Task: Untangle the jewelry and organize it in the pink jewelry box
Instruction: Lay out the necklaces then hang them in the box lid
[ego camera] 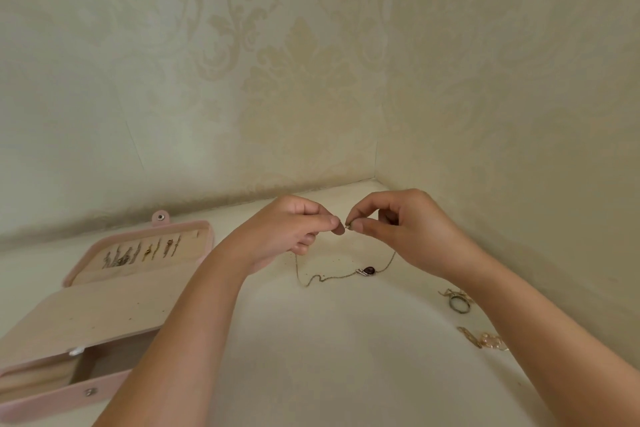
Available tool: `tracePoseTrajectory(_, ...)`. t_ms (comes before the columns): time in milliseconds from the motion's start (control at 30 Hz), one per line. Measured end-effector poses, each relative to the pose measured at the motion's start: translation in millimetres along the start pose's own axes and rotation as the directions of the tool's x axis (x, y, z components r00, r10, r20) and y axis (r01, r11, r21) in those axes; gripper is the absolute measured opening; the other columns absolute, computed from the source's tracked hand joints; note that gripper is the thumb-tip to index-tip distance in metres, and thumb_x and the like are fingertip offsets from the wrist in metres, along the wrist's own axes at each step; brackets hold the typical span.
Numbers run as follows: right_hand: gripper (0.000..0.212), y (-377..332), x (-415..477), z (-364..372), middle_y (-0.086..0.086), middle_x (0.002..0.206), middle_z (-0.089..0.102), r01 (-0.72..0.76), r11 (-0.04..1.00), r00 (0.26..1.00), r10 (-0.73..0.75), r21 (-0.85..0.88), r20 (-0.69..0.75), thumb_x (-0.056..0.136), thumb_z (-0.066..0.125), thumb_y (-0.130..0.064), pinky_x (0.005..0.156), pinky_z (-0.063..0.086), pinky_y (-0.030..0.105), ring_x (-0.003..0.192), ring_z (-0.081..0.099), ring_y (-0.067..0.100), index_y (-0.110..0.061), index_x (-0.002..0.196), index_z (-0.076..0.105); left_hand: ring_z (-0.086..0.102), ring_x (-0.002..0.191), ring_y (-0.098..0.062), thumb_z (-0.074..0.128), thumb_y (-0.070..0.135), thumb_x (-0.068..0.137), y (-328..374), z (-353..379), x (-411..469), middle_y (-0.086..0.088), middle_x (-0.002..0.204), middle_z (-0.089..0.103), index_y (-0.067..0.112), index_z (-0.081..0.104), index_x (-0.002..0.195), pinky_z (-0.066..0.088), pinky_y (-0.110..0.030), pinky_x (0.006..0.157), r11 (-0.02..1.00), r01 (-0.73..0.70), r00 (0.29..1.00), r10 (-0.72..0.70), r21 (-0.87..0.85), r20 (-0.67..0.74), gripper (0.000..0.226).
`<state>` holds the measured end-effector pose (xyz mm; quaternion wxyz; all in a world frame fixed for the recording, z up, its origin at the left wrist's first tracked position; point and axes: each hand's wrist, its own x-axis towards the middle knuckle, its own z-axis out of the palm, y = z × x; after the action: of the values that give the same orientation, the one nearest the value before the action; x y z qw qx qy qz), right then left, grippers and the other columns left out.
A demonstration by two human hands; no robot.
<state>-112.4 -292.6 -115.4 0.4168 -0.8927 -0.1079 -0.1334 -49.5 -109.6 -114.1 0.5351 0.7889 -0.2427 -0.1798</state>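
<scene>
Nearest, at lower left, the open pink jewelry box [48,404] is seen, with earrings [142,251] pinned in its lid. At lower right, a pearl piece [490,340] and a ring [459,303] lie on the white tabletop [329,357] beside the right forearm. Further back, the necklace chain [332,277] is draped in a loop running left to right, with its dark pendant [369,270] toward the right. Above it the two chain ends are held together. One is pinched between thumb and forefinger of the left hand [294,229]; the clasp [348,226] end is pinched likewise by the right hand [408,232], the other fingers curled. The box lies leftward, so the left hand is judged nearer for stowing.
</scene>
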Motion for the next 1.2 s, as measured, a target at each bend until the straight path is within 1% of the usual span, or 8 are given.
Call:
tracePoseTrajectory(133,0.011,-2.7,-2.9,2.3,-0.014,0.043,0.042,0.055,0.996,0.998,-0.058,-0.066,-0.039,0.088,0.064,-0.021,0.045,0.028,0.011,0.043,0.036,0.006,-0.027,0.081,0.069,0.023,0.048,-0.008,0.066,0.023,0.085,1.6,-4.2,-3.4,0.013,0.048,0.028,0.006,0.074,0.089,0.026,-0.016,0.047,0.999,0.001,1.0,0.0,-0.044,0.025,0.019)
tracePoseTrajectory(333,0.01,-3.5,-3.1,4.8,-0.023,0.063,0.053,0.142,0.982,0.987,-0.15,-0.125,-0.058,0.088,0.065,-0.018,0.05,0.031,0.01,0.051,0.042,0.006,-0.023,0.083,0.072,0.022,0.046,-0.007,0.069,0.024,0.081,3.1,-4.0,-3.9,0.013,0.044,0.031,0.007,0.074,0.087,0.023,-0.016,0.045,0.997,0.042,0.999,-0.039,-0.066,0.037,0.018)
tracePoseTrajectory(433,0.011,-2.4,-2.9,5.2,-0.017,0.056,0.05,0.145,0.985,0.985,-0.152,-0.09,-0.078,0.086,0.067,-0.019,0.049,0.029,0.01,0.049,0.038,0.006,-0.026,0.081,0.073,0.022,0.046,-0.008,0.07,0.022,0.081,3.7,-3.5,-3.9,0.01,0.048,0.027,0.01,0.074,0.081,0.022,-0.016,0.044,0.995,0.056,0.998,-0.053,-0.082,0.035,0.013)
tracePoseTrajectory(533,0.011,-2.3,-2.1,4.8,-0.011,0.048,0.04,0.121,0.993,0.987,-0.121,-0.009,-0.108,0.083,0.07,-0.022,0.047,0.025,0.012,0.047,0.033,0.008,-0.031,0.078,0.074,0.022,0.046,-0.008,0.07,0.02,0.081,3.3,-3.5,-2.8,0.008,0.051,0.026,0.012,0.075,0.075,0.022,-0.016,0.044,0.994,0.052,0.999,-0.05,-0.1,0.022,0.011)
tracePoseTrajectory(700,0.007,-3.0,-1.4,4.8,-0.012,0.041,0.034,0.073,0.991,0.989,-0.058,0.113,-0.134,0.081,0.072,-0.021,0.045,0.023,0.011,0.044,0.029,0.007,-0.026,0.077,0.075,0.023,0.046,-0.009,0.07,0.019,0.081,2.8,-2.5,-1.2,0.007,0.051,0.026,0.012,0.075,0.076,0.023,-0.017,0.044,0.993,0.028,1.0,-0.029,-0.111,-0.005,0.011)
tracePoseTrajectory(933,0.004,-2.5,-1.2,3.5,-0.012,0.04,0.032,0.04,0.982,0.99,-0.015,0.182,-0.141,0.079,0.073,-0.021,0.045,0.023,0.013,0.043,0.026,0.008,-0.023,0.078,0.076,0.021,0.047,-0.01,0.071,0.019,0.08,3.2,0.1,-0.4,0.004,0.052,0.025,0.013,0.076,0.072,0.021,-0.018,0.044,0.992,-0.003,0.999,-0.003,-0.122,-0.048,0.011)
tracePoseTrajectory(1067,0.006,-4.9,-2.2,5.5,-0.013,0.039,0.036,0.056,0.992,0.988,-0.039,0.109,-0.151,0.083,0.071,-0.02,0.045,0.023,0.012,0.043,0.028,0.007,-0.023,0.079,0.074,0.022,0.046,-0.01,0.071,0.019,0.081,3.4,1.4,0.4,0.006,0.05,0.025,0.012,0.075,0.074,0.024,-0.016,0.043,0.993,0.008,0.997,-0.017,-0.116,-0.072,0.01)
tracePoseTrajectory(1200,0.011,-8.5,-3.3,10.1,-0.024,0.043,0.047,0.088,0.996,0.977,-0.088,-0.005,-0.194,0.087,0.065,-0.015,0.046,0.029,0.01,0.044,0.038,0.005,-0.019,0.083,0.073,0.02,0.046,-0.011,0.071,0.018,0.081,3.0,3.4,1.8,0.006,0.049,0.024,0.012,0.075,0.073,0.023,-0.016,0.042,0.99,0.008,0.994,-0.024,-0.139,-0.108,0.011)
